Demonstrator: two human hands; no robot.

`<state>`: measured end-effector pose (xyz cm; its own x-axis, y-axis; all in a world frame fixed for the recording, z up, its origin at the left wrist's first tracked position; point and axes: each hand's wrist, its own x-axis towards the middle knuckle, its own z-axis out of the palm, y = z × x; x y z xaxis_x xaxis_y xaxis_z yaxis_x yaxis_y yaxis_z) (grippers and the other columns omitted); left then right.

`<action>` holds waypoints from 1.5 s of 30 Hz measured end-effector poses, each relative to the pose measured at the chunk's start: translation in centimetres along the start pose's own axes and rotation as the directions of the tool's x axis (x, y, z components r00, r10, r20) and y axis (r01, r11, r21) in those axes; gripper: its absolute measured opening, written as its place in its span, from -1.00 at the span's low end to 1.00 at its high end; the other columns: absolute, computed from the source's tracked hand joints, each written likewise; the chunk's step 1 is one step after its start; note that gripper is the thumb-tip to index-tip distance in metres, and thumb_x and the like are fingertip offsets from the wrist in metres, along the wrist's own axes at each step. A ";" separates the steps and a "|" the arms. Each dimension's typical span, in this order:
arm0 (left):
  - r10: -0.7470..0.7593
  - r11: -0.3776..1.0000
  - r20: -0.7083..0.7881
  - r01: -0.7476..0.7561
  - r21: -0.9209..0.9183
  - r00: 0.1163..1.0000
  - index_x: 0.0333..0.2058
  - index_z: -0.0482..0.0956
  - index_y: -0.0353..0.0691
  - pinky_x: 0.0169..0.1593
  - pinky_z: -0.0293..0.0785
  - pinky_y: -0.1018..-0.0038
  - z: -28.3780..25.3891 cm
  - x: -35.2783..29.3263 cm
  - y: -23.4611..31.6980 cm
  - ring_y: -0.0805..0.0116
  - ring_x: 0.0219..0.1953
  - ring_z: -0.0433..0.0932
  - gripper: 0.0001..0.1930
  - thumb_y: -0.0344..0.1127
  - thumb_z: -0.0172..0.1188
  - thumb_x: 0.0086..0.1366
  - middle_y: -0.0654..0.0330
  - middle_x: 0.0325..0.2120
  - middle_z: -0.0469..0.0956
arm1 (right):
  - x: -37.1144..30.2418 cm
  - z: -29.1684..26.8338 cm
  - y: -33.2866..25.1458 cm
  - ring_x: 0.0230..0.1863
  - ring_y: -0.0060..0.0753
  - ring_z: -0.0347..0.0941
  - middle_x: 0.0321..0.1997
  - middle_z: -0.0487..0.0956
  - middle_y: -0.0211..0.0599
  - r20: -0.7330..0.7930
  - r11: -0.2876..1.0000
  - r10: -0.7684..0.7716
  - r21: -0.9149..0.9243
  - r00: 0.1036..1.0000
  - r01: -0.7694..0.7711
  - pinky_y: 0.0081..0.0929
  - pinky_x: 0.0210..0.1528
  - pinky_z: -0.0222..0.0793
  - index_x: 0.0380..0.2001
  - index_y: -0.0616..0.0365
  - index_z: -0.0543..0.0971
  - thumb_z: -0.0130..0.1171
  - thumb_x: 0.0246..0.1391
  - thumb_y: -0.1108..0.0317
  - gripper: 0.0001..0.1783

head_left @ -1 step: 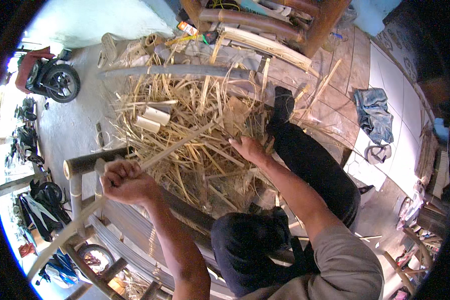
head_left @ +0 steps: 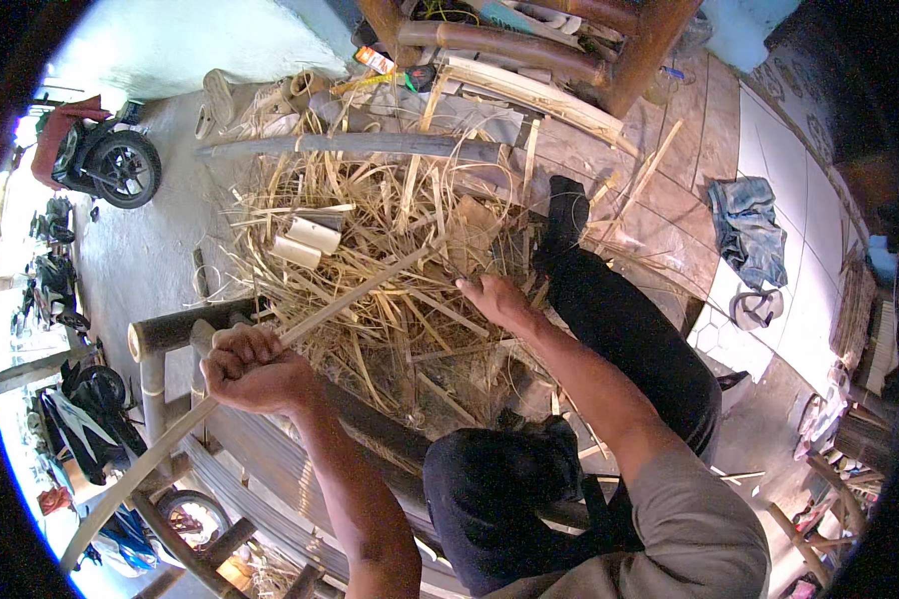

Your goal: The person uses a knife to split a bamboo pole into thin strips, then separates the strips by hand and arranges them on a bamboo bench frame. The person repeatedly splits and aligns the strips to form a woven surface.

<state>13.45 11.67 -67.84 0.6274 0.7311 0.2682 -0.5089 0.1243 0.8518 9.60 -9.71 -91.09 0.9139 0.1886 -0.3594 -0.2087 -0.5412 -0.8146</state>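
Note:
A long, pale bamboo strip [head_left: 135, 479] runs slantwise from the lower left up over a heap of shavings. My left hand [head_left: 260, 369] is closed round it, palm side turned partly up, beside the cut end of a dark bamboo pole [head_left: 185, 327]. The strip's upper part [head_left: 360, 290] reaches toward my right hand [head_left: 497, 302]. That hand is curled, its thumb pointing left, near the strip's far end. Something small and dark shows by its fingertips, but I cannot make out what it is. Thin bamboo shavings [head_left: 370, 225] lie tangled below both hands.
Two short pale bamboo pieces [head_left: 315, 235] lie on the heap. A grey bamboo length [head_left: 370, 145] crosses behind it. My dark-trousered leg [head_left: 629, 319] stretches along the right. Denim shorts [head_left: 747, 230] and a sandal [head_left: 756, 307] lie farther right. A motorbike [head_left: 120, 165] stands far left.
My left hand and the bamboo strip have shifted very slightly right and down. My right hand stays in almost the same place.

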 end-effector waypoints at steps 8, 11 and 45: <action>-0.010 1.000 0.027 0.009 0.027 1.000 -0.67 -0.04 0.04 -0.69 -0.17 0.56 0.1 0.4 -0.1 0.55 -0.72 -0.08 -0.59 -0.13 -0.16 0.35 0.37 -0.73 -0.02 | 1.8 1.4 6.3 -0.58 -0.04 0.42 -0.64 0.47 -0.09 -0.076 0.987 0.065 0.153 0.995 -0.052 -0.04 -0.45 0.35 -0.47 0.31 0.52 -0.02 0.25 -0.35 -0.22; 0.005 0.999 -0.012 -0.005 0.032 1.000 -0.66 -0.03 0.04 -0.69 -0.16 0.57 0.1 0.4 -0.2 0.55 -0.72 -0.08 -0.59 -0.13 -0.15 0.35 0.37 -0.74 -0.01 | 1.1 1.2 7.5 -0.51 -0.08 0.47 -0.65 0.46 -0.07 0.024 0.987 -0.068 -0.143 0.997 0.071 -0.05 -0.37 0.37 -0.47 0.30 0.53 -0.03 0.26 -0.34 -0.23; -0.113 0.992 -0.183 0.120 0.028 0.976 -0.52 0.20 -0.04 -0.67 -0.03 0.51 0.4 3.8 14.6 0.52 -0.70 0.04 -0.47 0.27 -0.21 0.44 0.36 -0.71 0.12 | -6.3 -2.1 0.7 -0.63 -0.26 0.52 -0.68 0.49 -0.21 0.159 0.958 0.269 0.061 0.950 -0.281 -0.19 -0.43 0.51 -0.43 0.31 0.56 -0.04 0.20 -0.41 -0.17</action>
<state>8.64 15.95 -54.24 0.5622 0.8229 0.0827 -0.4130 0.1926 0.8901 4.39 -13.06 -88.45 0.7569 0.1637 -0.6327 -0.4780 -0.5216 -0.7068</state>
